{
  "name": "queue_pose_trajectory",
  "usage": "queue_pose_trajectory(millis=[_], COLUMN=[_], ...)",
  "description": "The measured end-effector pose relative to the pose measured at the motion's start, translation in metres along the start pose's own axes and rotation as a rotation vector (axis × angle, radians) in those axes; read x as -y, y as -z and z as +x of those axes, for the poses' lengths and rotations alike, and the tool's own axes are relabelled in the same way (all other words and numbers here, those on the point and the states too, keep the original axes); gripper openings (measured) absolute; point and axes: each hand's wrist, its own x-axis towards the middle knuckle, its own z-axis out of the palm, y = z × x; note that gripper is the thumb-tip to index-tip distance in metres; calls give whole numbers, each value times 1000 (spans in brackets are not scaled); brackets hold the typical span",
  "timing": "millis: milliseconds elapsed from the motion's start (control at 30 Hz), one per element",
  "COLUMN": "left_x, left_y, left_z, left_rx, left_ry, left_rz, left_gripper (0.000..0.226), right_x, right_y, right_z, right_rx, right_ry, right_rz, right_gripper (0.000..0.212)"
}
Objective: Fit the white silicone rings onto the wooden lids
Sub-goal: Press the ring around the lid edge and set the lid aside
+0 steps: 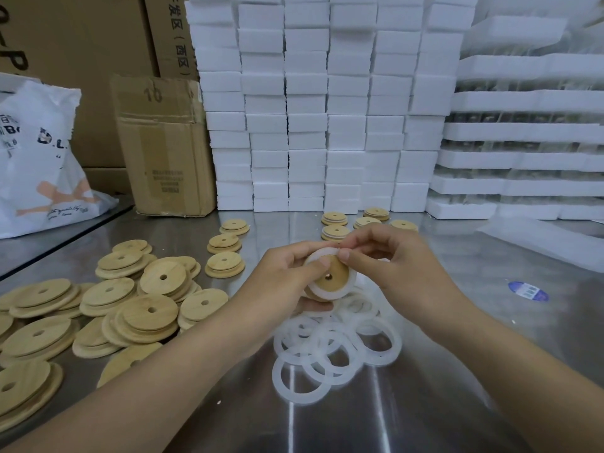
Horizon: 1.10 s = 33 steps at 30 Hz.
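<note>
Lids (130, 305) of bare wood are heaped on the left of the steel table (425, 403), near a white bag (39, 158) and a cardboard box (163, 145). At the middle one wooden lid (340, 271) is gripped by the left hand (284, 279), and a white silicone ring (318, 291) seated round it is pinched at its upper edge by the thumb and forefinger of the right hand (395, 269). Loose rings (333, 351) are piled just beneath the hands, stacked foam blocks (310, 109) are seen behind, and a blue label (528, 291) lies at the right.
</note>
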Motion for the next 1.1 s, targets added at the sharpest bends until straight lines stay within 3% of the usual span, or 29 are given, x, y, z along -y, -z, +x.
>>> queue_pose_trajectory(millis=[233,1100], left_x=[-2,2], left_y=[4,1], left_z=[4,0], left_rx=[-4,-143], left_ry=[68,-63], left_rz=[-122,-183], left_gripper=[32,29], right_x=[0,-3], right_y=[6,14], right_z=[2,5], right_rx=[52,65], right_ry=[-45,-194], right_rz=[40,51], right_gripper=[9,8])
